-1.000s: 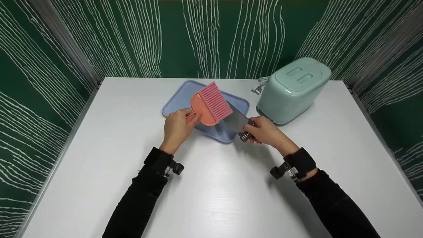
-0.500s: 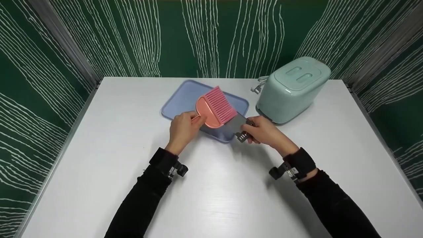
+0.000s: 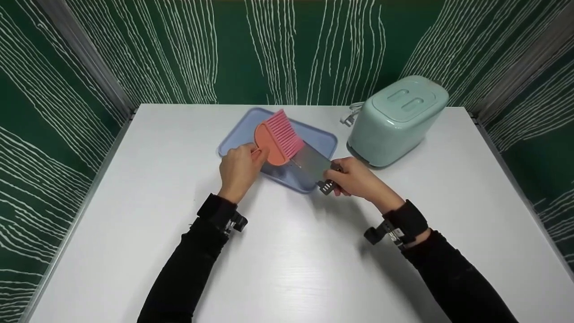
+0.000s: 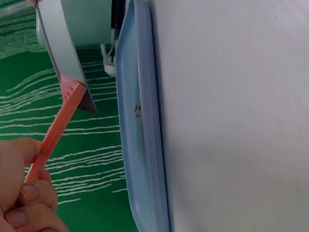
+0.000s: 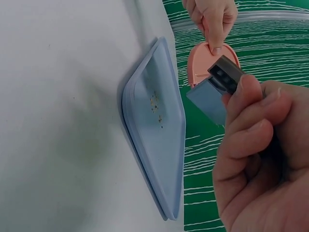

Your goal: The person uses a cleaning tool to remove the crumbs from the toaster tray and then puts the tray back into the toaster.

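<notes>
My left hand [image 3: 238, 172] pinches the orange handle of a small brush [image 3: 271, 142] with pink bristles. The bristles touch the upper end of a toaster crumb tray [image 3: 313, 164], a thin metal sheet with a dark slotted end. That dark end is gripped by my right hand [image 3: 356, 178], fingers curled round it. Both tools are held above a blue tray [image 3: 240, 130] and hide part of it. In the right wrist view, small brownish crumbs [image 5: 154, 104] lie on the blue tray. The left wrist view shows the crumb tray tilted, bristles against its surface.
A mint-green toaster [image 3: 399, 123] stands at the back right of the white table [image 3: 287, 264]. Beside it lies a white cord with a plug [image 3: 349, 119]. Green walls with white lines [image 3: 237, 49] rise behind and at both sides.
The brush first moved right along the crumb tray, toward the right hand, then back left and away toward the tray's far end. My right hand has stayed nearly still.
</notes>
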Tool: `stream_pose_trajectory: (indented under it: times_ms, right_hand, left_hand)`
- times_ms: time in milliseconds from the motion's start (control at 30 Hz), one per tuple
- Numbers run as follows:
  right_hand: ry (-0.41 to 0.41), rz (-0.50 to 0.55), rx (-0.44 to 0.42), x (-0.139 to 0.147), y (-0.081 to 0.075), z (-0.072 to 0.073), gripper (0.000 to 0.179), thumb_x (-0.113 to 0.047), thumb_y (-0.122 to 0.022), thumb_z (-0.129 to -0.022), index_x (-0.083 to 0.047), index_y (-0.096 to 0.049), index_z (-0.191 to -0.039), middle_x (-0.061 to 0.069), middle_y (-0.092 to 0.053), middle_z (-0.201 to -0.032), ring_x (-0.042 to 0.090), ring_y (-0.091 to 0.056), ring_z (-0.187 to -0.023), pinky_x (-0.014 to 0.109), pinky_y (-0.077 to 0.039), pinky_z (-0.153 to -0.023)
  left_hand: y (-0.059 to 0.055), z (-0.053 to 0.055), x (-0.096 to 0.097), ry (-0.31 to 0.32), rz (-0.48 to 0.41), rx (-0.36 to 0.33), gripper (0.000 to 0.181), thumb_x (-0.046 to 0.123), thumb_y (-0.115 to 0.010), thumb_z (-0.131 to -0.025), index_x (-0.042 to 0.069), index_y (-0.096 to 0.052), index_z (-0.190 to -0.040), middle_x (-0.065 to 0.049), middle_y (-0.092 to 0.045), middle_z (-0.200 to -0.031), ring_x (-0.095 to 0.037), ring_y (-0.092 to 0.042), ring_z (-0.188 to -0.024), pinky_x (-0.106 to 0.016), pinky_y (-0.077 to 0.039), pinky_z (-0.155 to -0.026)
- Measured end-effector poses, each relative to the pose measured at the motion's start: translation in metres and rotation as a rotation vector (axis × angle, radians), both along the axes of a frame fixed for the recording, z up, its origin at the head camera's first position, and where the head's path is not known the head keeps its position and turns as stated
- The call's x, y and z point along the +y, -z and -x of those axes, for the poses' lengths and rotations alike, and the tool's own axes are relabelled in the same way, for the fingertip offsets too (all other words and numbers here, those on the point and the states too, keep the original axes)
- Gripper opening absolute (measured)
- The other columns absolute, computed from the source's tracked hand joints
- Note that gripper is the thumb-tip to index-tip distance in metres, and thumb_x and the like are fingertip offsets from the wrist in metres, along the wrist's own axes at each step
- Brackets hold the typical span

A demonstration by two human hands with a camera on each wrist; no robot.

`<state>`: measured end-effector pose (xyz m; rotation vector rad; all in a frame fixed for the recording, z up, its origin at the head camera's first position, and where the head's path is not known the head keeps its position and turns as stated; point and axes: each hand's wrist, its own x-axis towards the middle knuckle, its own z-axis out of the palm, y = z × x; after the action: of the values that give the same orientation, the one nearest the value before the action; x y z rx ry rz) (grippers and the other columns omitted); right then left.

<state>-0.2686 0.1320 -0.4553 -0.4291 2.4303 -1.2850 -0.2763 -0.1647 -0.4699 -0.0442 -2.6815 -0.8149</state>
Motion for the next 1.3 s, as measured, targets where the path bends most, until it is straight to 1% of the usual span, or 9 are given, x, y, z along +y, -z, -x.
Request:
stream_pose_trajectory:
  times_ms: [167,300,433,667,867,1000,1100,1200,1300]
  right_hand:
    - [-0.022,-0.072,0.105,-0.003,0.000,-0.001,0.023,-0.017,-0.058,-0.103,-0.009,-0.063,-0.081,-0.004,-0.061,-0.057,0.006,-0.054,-0.048,0.021,-0.043,-0.048]
    - [-0.034,-0.134,0.188,-0.005,-0.001,-0.002,0.027,-0.016,-0.057,-0.103,-0.011,-0.059,-0.077,-0.002,-0.062,-0.058,0.009,-0.055,-0.048,0.023,-0.043,-0.048]
    - [-0.028,-0.177,0.233,-0.005,-0.003,-0.002,0.027,-0.016,-0.056,-0.103,-0.012,-0.062,-0.077,-0.001,-0.062,-0.058,0.010,-0.055,-0.049,0.024,-0.042,-0.048]
    - [0.010,-0.254,0.345,-0.006,-0.005,-0.004,0.025,-0.017,-0.057,-0.101,-0.013,-0.061,-0.076,-0.001,-0.063,-0.058,0.011,-0.057,-0.049,0.025,-0.041,-0.048]
    - [0.015,-0.311,0.435,-0.006,-0.003,-0.006,0.025,-0.017,-0.060,-0.101,-0.013,-0.062,-0.076,0.001,-0.066,-0.060,0.009,-0.060,-0.052,0.028,-0.043,-0.053]
    - [0.013,-0.329,0.469,-0.006,-0.002,-0.006,0.026,-0.018,-0.061,-0.103,-0.014,-0.062,-0.077,0.001,-0.066,-0.061,0.010,-0.061,-0.052,0.030,-0.044,-0.055]
    - [0.012,-0.334,0.482,-0.004,-0.001,-0.004,0.027,-0.017,-0.061,-0.103,-0.014,-0.061,-0.076,0.002,-0.066,-0.062,0.011,-0.060,-0.053,0.030,-0.044,-0.055]
    - [0.018,-0.332,0.470,-0.003,0.001,-0.001,0.026,-0.017,-0.061,-0.103,-0.014,-0.062,-0.077,0.001,-0.066,-0.062,0.010,-0.060,-0.052,0.029,-0.043,-0.054]
    - [0.019,-0.311,0.431,0.000,0.002,0.001,0.026,-0.017,-0.060,-0.102,-0.014,-0.061,-0.076,0.000,-0.064,-0.060,0.010,-0.058,-0.051,0.028,-0.040,-0.051]
  left_hand:
    - [-0.006,0.001,-0.002,-0.021,0.059,0.041,0.037,0.039,-0.070,-0.104,0.011,-0.072,-0.081,-0.007,-0.072,-0.071,-0.024,-0.068,-0.062,-0.044,-0.055,-0.055]
    - [-0.009,0.001,-0.003,-0.029,0.099,0.075,0.033,0.037,-0.072,-0.103,0.007,-0.079,-0.092,-0.012,-0.077,-0.077,-0.027,-0.072,-0.064,-0.047,-0.057,-0.055]
    - [-0.011,0.001,-0.003,-0.026,0.127,0.099,0.031,0.034,-0.074,-0.103,0.005,-0.079,-0.092,-0.013,-0.077,-0.077,-0.027,-0.072,-0.064,-0.048,-0.057,-0.055]
    - [-0.010,0.001,-0.003,-0.033,0.166,0.097,0.033,0.035,-0.072,-0.104,0.005,-0.078,-0.091,-0.012,-0.076,-0.074,-0.027,-0.070,-0.062,-0.048,-0.057,-0.054]
    - [-0.009,0.001,-0.004,-0.041,0.190,0.086,0.033,0.035,-0.072,-0.103,0.007,-0.076,-0.086,-0.010,-0.074,-0.072,-0.026,-0.069,-0.060,-0.049,-0.057,-0.054]
    - [-0.007,0.001,-0.006,-0.039,0.199,0.082,0.033,0.032,-0.072,-0.103,0.009,-0.072,-0.080,-0.009,-0.072,-0.069,-0.024,-0.066,-0.058,-0.050,-0.057,-0.053]
    - [-0.007,0.000,-0.007,-0.041,0.211,0.089,0.033,0.031,-0.071,-0.104,0.009,-0.071,-0.079,-0.009,-0.071,-0.067,-0.025,-0.066,-0.058,-0.049,-0.056,-0.052]
    - [-0.006,-0.003,-0.008,-0.037,0.216,0.116,0.033,0.032,-0.071,-0.104,0.008,-0.072,-0.081,-0.010,-0.071,-0.067,-0.027,-0.068,-0.058,-0.049,-0.056,-0.052]
    - [-0.005,-0.008,-0.008,-0.007,0.221,0.154,0.034,0.035,-0.071,-0.104,0.008,-0.072,-0.083,-0.010,-0.072,-0.067,-0.027,-0.068,-0.056,-0.048,-0.055,-0.050]
